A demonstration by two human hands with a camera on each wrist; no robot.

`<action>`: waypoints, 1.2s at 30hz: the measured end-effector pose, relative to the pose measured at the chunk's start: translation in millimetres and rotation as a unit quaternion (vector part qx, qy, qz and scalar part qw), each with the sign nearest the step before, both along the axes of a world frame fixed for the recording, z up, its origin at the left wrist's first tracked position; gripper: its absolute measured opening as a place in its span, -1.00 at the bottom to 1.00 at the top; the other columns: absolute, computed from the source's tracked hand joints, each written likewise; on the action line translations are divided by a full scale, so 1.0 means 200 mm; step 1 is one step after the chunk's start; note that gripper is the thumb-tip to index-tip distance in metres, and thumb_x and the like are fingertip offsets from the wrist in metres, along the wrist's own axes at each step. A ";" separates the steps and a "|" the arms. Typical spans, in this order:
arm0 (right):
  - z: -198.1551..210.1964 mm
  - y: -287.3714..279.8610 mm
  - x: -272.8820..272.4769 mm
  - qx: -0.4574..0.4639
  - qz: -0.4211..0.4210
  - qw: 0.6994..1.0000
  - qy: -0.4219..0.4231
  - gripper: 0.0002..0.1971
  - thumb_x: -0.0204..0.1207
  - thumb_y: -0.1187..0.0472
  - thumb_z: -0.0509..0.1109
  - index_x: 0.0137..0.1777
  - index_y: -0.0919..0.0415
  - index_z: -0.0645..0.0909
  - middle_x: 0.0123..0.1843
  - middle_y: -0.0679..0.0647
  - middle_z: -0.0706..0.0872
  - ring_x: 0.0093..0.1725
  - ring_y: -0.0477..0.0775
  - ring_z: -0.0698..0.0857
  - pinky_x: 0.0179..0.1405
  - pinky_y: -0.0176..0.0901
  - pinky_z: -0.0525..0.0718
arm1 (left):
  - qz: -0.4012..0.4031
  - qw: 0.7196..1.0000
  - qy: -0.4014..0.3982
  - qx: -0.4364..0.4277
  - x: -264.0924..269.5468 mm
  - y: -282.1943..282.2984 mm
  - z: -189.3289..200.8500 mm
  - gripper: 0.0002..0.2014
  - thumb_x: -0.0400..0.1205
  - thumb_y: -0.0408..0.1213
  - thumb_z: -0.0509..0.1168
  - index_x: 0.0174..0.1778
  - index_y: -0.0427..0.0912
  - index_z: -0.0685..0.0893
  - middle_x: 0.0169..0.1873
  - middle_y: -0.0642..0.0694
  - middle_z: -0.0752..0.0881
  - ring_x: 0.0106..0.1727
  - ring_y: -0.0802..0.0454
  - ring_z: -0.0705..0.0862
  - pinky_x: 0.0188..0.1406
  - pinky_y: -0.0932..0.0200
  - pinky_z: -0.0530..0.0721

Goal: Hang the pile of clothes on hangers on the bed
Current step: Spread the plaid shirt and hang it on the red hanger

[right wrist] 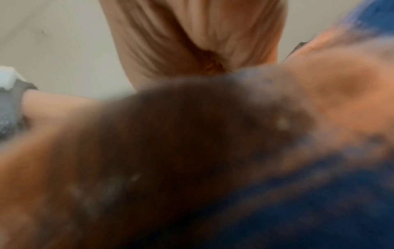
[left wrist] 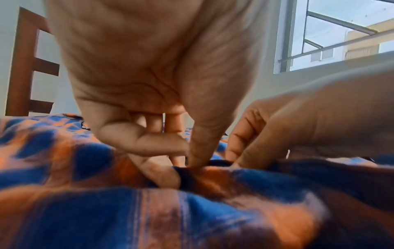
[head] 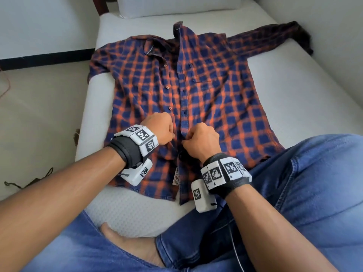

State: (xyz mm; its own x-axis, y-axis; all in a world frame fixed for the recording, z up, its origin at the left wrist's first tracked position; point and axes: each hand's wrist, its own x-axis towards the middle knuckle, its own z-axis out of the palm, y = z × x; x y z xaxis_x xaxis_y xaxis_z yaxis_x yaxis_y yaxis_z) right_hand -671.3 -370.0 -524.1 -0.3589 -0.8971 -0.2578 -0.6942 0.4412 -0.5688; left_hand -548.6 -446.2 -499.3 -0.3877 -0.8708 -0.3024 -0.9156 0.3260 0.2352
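Observation:
A blue and orange plaid shirt (head: 206, 91) lies spread face up on the white bed (head: 294, 99), collar far, hem toward me. My left hand (head: 159, 127) pinches the left front edge of the shirt (left wrist: 192, 175) near the lower buttons, thumb and fingers curled on the fabric. My right hand (head: 200, 140) pinches the buttonhole placket just beside it; in the left wrist view its fingers (left wrist: 245, 143) press into the cloth. The right wrist view is blurred, filled by plaid fabric (right wrist: 192, 151) close to the lens. No hanger is in view.
My legs in blue jeans (head: 294, 203) rest on the bed's near end. A white pillow (head: 176, 6) lies at the head of the bed. The floor (head: 39, 114) runs along the left, a wall on the right. A wooden headboard (left wrist: 23, 67) and a window (left wrist: 341, 33) show in the left wrist view.

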 end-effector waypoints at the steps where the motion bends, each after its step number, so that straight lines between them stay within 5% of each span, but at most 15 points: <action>1: 0.00 0.00 0.00 -0.005 -0.004 1.000 -0.007 -0.82 0.39 0.06 0.51 -0.09 0.14 0.73 -0.06 0.12 0.79 0.06 0.26 0.73 -0.09 -0.17 0.46 | 0.000 1.000 0.004 0.001 -0.01 0.00 0.00 -0.81 0.50 -0.15 0.51 -0.43 -0.04 0.76 -0.44 0.13 0.74 -0.17 0.00 0.76 0.13 0.02 0.70; 4: 0.01 0.00 -0.01 -0.024 -0.018 0.999 -0.025 -0.85 0.43 0.09 0.48 -0.13 0.16 0.73 -0.06 0.14 0.79 0.06 0.26 0.72 -0.04 -0.18 0.49 | 0.013 0.999 0.032 0.025 -0.02 0.00 0.01 -0.82 0.56 -0.31 0.42 -0.36 -0.15 0.83 -0.61 0.20 0.66 -0.25 0.11 0.79 0.06 0.09 0.76; 7: 0.02 0.01 -0.02 -0.051 -0.030 0.997 -0.045 -0.85 0.49 0.11 0.48 -0.27 0.11 0.68 -0.13 0.09 0.78 0.04 0.24 0.71 -0.02 -0.19 0.49 | 0.075 0.985 0.107 0.110 -0.01 -0.02 0.01 -0.86 0.61 -0.35 0.38 -0.19 -0.22 0.84 -0.62 0.11 0.70 -0.53 0.23 0.69 -0.58 0.35 0.62; 9: 0.02 0.01 -0.01 -0.067 -0.040 0.995 -0.062 -0.80 0.53 0.09 0.49 -0.30 0.07 0.63 -0.17 0.05 0.76 0.03 0.22 0.71 -0.04 -0.20 0.48 | 0.138 0.958 0.189 0.164 0.02 -0.02 0.00 -0.90 0.62 -0.34 0.41 -0.13 -0.27 0.82 -0.42 -0.07 0.78 -0.44 0.18 0.68 -0.69 0.40 0.47; 11: 0.02 0.00 -0.01 -0.079 -0.039 0.993 -0.083 -0.87 0.54 0.09 0.49 -0.22 0.03 0.67 -0.12 0.05 0.79 0.06 0.20 0.73 -0.02 -0.19 0.52 | 0.208 0.915 0.276 0.209 0.03 0.00 -0.01 -0.90 0.61 -0.31 0.44 -0.13 -0.27 0.79 -0.30 -0.14 0.78 -0.31 0.09 0.67 -0.66 0.44 0.51; 15: 0.02 0.01 0.01 -0.109 -0.044 0.988 -0.099 -0.89 0.55 0.10 0.48 -0.20 -0.05 0.67 -0.08 0.04 0.82 0.07 0.17 0.76 0.14 -0.02 0.69 | 0.263 0.858 0.363 0.249 0.05 0.05 -0.06 -0.89 0.61 -0.27 0.45 -0.05 -0.24 0.77 -0.26 -0.10 0.78 -0.40 0.22 0.67 -0.51 0.43 0.59; 23: -0.02 0.01 0.01 -0.124 -0.040 0.985 -0.111 -0.96 0.51 0.12 0.53 -0.15 0.02 0.75 -0.17 -0.04 0.81 -0.02 0.07 0.78 0.12 0.07 0.74 | 0.262 0.845 0.406 0.228 0.06 0.09 -0.14 -0.88 0.65 -0.30 0.40 0.00 -0.27 0.78 -0.29 -0.06 0.75 -0.43 0.28 0.63 -0.54 0.47 0.51; 31: -0.03 0.00 0.01 -0.120 -0.073 0.968 -0.207 -0.78 0.48 0.07 0.45 -0.38 0.05 0.77 -0.44 -0.05 0.76 -0.27 0.00 0.77 -0.09 0.07 0.81 | 0.257 0.839 0.432 0.208 0.08 0.11 -0.18 -0.93 0.64 -0.25 0.41 -0.13 -0.11 0.78 -0.29 -0.01 0.76 -0.35 0.26 0.68 -0.52 0.46 0.53; 36: -0.01 0.00 0.00 -0.107 -0.081 0.946 -0.297 -0.73 0.66 0.25 0.33 -0.23 0.20 0.78 -0.35 0.02 0.78 -0.40 -0.14 0.68 -0.42 -0.30 0.69 | 0.284 0.805 0.464 0.237 0.08 0.10 -0.18 -0.95 0.63 -0.29 0.43 -0.13 -0.12 0.78 -0.33 0.00 0.76 -0.34 0.26 0.70 -0.30 0.41 0.69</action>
State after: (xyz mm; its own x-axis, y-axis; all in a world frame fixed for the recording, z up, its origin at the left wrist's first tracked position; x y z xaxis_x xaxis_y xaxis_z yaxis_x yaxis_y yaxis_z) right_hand -670.4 -370.4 -526.1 -0.3457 -0.8966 -0.2767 -0.1579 0.3463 -0.9247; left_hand -532.4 -425.5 -534.3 -0.2176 -0.8594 -0.4628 -0.2447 -0.4110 0.8782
